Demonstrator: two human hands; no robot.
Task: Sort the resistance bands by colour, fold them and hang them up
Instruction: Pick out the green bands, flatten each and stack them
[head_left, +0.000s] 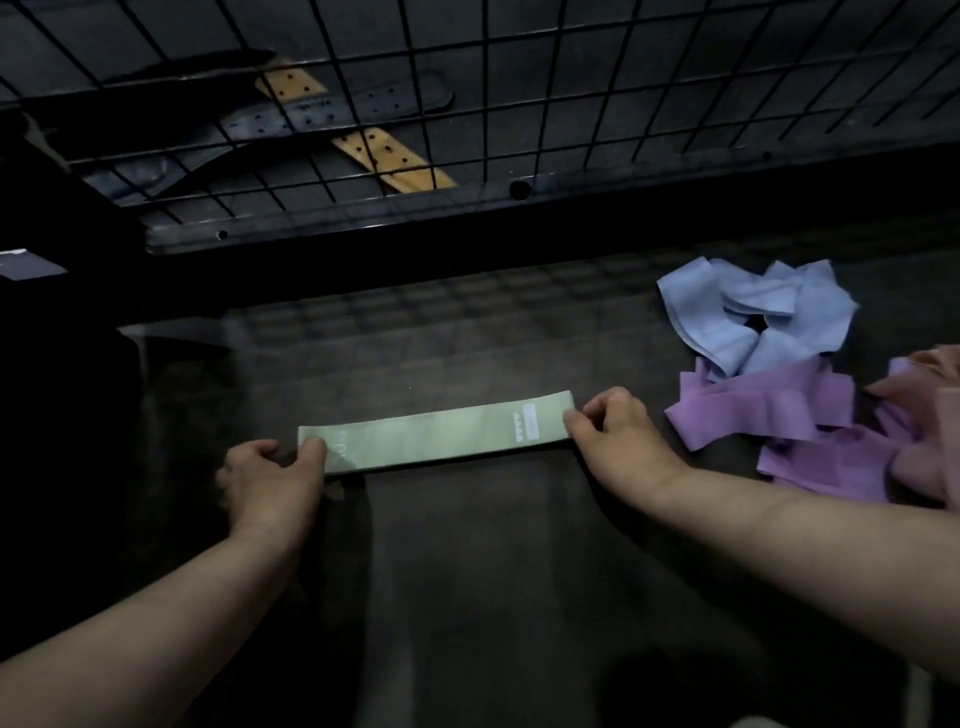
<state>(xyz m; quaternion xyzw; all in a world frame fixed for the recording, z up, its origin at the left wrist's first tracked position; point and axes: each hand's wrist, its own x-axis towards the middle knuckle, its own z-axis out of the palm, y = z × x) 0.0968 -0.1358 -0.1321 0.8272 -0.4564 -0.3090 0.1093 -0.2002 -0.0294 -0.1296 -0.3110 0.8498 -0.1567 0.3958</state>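
We hold the green band (441, 434) by its two ends just below the middle of the frame. It lies flat and stretched out as one long strip on the dark table (467, 561), tilted slightly so that its right end sits higher in the picture. Our left hand (275, 475) pinches the left end, thumb on top of the fabric and the other fingers curled beside it. Our right hand (618, 423) pinches the right end the same way, next to the white printed label. The whole length of the band between the two grips shows uncovered. Above the strip and below it the table shows as bare dark surface across the middle of the frame. To the right things are tighter: the purple bands (753, 410) lie in a loose heap near our right hand, apart from it. The blue bands (753, 317) are heaped just above them, touching the purple ones. At the right edge another hand (930, 384), blurred, rests over the purple heap; we cannot tell what its fingers do. Across the top runs a black wire grid (519, 104), with a tan belt (387, 148) and dark belts (332, 114) lying behind it in the upper left.
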